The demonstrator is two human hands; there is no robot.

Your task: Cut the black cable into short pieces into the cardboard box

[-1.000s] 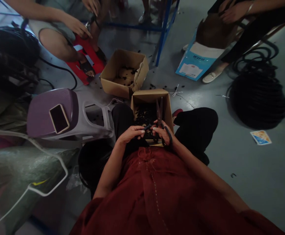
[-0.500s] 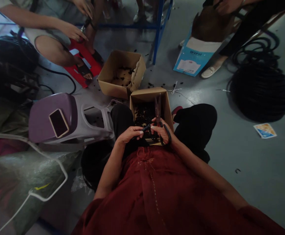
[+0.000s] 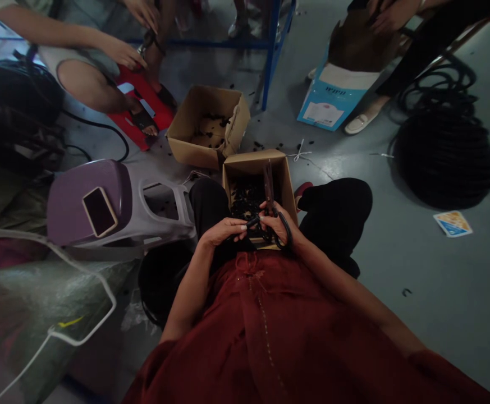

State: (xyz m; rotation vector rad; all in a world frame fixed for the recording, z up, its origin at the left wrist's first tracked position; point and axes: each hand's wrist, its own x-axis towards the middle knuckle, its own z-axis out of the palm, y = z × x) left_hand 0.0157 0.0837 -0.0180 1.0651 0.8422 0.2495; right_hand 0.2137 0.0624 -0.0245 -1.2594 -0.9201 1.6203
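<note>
The left hand [image 3: 224,230] pinches a short black piece [image 3: 252,222] between thumb and fingers, just above the near edge of a box [image 3: 289,178] set between the knees. The right hand [image 3: 276,222] is closed around the handle side of the scissors [image 3: 269,182], its thumb and fingertips meeting at the piece's other end. The two hands are thus side by side, bridged by the piece; whether both grip it firmly is too small to tell. Holding it from both ends probably keeps it steady.

The scissors' blades point away from the body, over the right half of the box, likely so that they stay clear of the left fingers while the right fingertips remain free to pinch. The box, its bottom scattered with black bits [image 3: 245,193], seems placed there to catch whatever drops and to need no reaching.

Just beyond its far left corner stands a second box [image 3: 194,154], with fewer bits inside. On the stool [image 3: 65,196] to the left, a phone [image 3: 100,211] lies near the seat's right edge, presumably to be within reach. A black coil [image 3: 447,163] rests on the floor [image 3: 430,275] at right.
</note>
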